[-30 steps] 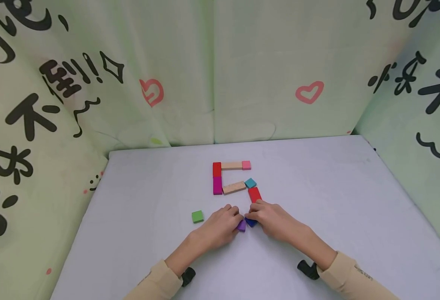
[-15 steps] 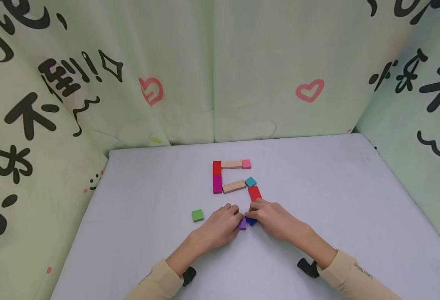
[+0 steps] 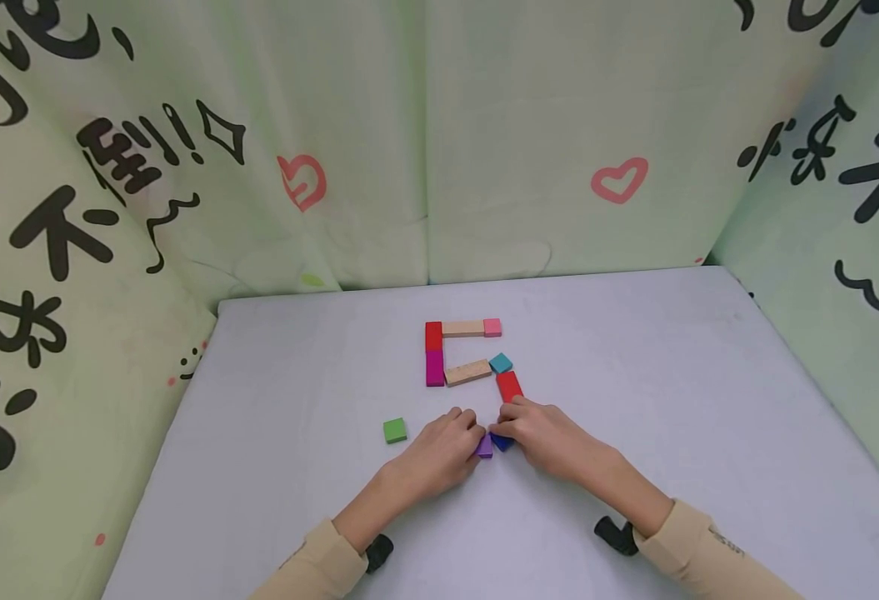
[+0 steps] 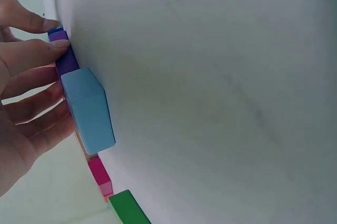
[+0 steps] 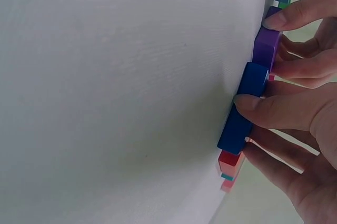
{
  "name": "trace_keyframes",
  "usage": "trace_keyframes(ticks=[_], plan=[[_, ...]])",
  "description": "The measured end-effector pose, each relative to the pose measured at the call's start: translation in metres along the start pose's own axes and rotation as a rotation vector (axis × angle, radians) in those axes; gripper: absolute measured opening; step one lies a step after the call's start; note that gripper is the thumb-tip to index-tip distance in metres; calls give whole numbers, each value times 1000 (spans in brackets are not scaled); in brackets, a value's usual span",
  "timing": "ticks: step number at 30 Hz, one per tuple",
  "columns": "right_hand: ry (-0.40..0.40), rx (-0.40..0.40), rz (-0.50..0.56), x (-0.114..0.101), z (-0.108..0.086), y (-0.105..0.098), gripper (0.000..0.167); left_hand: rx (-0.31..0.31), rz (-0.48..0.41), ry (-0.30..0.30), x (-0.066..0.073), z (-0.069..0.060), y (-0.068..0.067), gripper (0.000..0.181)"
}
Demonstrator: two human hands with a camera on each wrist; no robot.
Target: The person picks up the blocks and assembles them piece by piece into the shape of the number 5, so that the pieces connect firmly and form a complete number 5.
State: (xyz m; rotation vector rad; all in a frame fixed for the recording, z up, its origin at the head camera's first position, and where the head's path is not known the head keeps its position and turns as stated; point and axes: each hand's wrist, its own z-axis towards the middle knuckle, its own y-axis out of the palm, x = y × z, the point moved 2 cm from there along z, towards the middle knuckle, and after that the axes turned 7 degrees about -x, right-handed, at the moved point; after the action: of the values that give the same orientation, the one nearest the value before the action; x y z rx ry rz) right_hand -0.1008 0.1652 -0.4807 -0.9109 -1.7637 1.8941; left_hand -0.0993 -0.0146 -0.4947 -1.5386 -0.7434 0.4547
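Observation:
In the head view my left hand (image 3: 439, 454) pinches a purple block (image 3: 485, 448) between thumb and fingers. Its right end meets a dark blue block (image 5: 242, 110), which my right hand (image 3: 547, 437) pinches, thumb on the near side and fingers behind. A light blue block (image 4: 89, 113) stands by the purple one's left end; in the head view the left hand hides it. Just beyond the right fingers lies a red block (image 3: 509, 384), and a teal block (image 3: 501, 363) touches its far end.
A tilted wooden block (image 3: 468, 372) runs from the teal one to a magenta block (image 3: 435, 369). Farther back sit another red block (image 3: 433, 336), a second wooden block (image 3: 463, 329) and a pink block (image 3: 492, 327). A green block (image 3: 395, 431) lies alone left of the left hand.
The purple block has edged slightly right against the dark blue one. Both hands keep their grips and hardly move; the other blocks stay put.

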Motion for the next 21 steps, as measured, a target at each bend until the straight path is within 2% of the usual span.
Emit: trace_keyframes(ticks=[9, 16, 21], plan=[[-6, 9, 0, 0, 0, 1, 27, -1, -16, -8, 0, -1, 0, 25], [-6, -1, -13, 1, 0, 3, 27, -45, -55, -103, -11, -10, -6, 54], [9, -14, -12, 2, 1, 3, 28, -51, -99, -153, -25, -24, -7, 57]])
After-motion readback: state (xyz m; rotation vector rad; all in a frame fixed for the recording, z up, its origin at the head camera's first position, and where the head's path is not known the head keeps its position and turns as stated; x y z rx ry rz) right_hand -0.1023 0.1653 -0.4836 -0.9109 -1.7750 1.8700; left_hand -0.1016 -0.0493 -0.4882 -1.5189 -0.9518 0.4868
